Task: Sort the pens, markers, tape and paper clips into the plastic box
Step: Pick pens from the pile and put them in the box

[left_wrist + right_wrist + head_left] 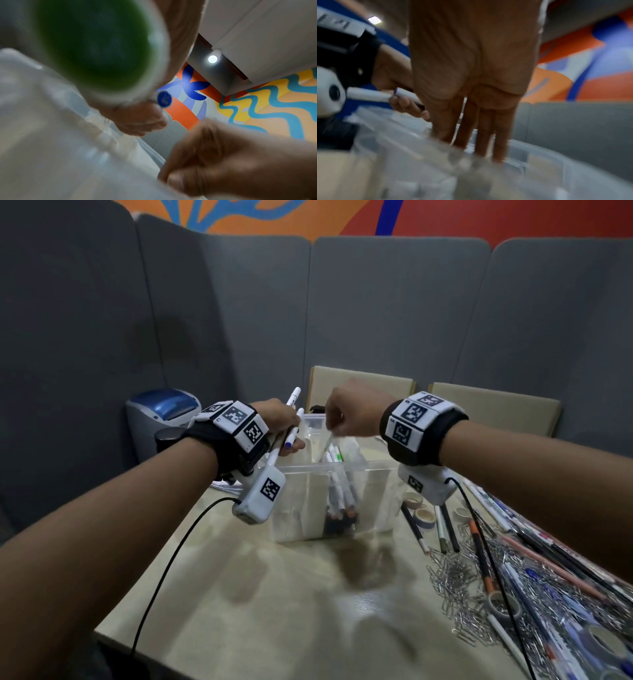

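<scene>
Markers (287,426), white-bodied, sit in the grip of the left hand (279,419) at the left rim of the plastic box (376,501), fingers curled round them, one showing a blue end cap (164,99); the box, clear and divided, stands near the middle of the table (274,594) with more markers (339,491) upright in its middle compartment; over it the right hand (352,414) hangs with fingers (500,135) pointing down into the box, a blurred pale marker (325,445) just below them, and whether that grip holds it I cannot tell; to the right lie tape rolls (424,517), pens (479,549) and a heap of paper clips (455,577) on the table.
</scene>
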A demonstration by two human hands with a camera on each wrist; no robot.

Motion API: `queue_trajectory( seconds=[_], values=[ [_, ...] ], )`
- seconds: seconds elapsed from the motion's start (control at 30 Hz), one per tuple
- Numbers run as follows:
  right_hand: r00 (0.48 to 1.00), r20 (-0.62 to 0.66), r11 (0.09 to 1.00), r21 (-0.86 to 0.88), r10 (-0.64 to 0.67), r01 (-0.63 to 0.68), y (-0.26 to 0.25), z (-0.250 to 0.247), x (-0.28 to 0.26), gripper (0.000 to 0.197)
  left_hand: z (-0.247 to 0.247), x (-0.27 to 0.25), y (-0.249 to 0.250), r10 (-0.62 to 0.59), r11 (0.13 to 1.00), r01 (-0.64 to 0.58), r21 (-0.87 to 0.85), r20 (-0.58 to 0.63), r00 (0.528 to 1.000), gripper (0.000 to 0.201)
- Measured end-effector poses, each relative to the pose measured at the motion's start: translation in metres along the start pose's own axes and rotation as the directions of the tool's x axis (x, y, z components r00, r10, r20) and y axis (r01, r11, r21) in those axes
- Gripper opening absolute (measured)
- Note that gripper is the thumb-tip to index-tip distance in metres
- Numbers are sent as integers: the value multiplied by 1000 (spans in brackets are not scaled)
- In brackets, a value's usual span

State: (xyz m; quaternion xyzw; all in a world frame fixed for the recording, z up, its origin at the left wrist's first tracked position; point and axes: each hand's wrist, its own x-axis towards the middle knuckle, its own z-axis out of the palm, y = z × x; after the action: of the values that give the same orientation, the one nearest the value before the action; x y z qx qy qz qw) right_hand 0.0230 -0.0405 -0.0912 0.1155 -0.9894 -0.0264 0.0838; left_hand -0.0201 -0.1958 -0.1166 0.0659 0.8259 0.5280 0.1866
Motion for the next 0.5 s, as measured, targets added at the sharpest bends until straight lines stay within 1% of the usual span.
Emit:
queue_trajectory(
  seconds=[0.03, 0.07, 0.1, 0.13, 0.17, 0.27, 0.33, 0.43, 0.47, 0.5],
  values=[
    [993, 117, 999, 36, 9, -13, 1, 3, -6, 9, 0, 0, 2, -2, 1000, 2, 2, 0, 1000, 25],
    [973, 228, 996, 77, 27, -45, 2, 7, -11, 12, 0, 1, 5, -4, 1000, 4, 1, -3, 1000, 26],
    [954, 296, 990, 119, 41, -79, 5, 11, -14, 15, 0, 0, 8, -6, 1000, 6, 0, -11, 1000, 27],
    [948, 315, 983, 152, 50, -102, 7, 15, -16, 17, 1, 0, 11, -6, 1000, 6, 2, -14, 1000, 27],
    [951, 305, 980, 170, 51, -107, 9, 18, -18, 19, 3, -2, 16, -6, 1000, 6, 3, -18, 1000, 27],
    [966, 253, 984, 150, 51, -92, 14, 23, -29, 25, 15, -9, 27, 24, 1000, -24, 13, -31, 999, 23],
    [974, 214, 968, 222, 71, -119, 17, 22, -38, 26, 27, -13, 30, 37, 997, -35, 64, -19, 999, 19],
    [975, 161, 875, 435, 155, -211, 24, 14, -52, 26, 49, -17, 32, 25, 977, -26, 212, 5, 1000, 31],
    [973, 138, 851, 473, 185, -229, 29, 10, -57, 27, 56, -16, 32, 41, 952, -40, 304, 3, 999, 34],
    [973, 116, 849, 475, 200, -231, 33, 7, -60, 27, 60, -16, 34, 63, 898, -50, 438, -16, 998, 33]
  ],
)
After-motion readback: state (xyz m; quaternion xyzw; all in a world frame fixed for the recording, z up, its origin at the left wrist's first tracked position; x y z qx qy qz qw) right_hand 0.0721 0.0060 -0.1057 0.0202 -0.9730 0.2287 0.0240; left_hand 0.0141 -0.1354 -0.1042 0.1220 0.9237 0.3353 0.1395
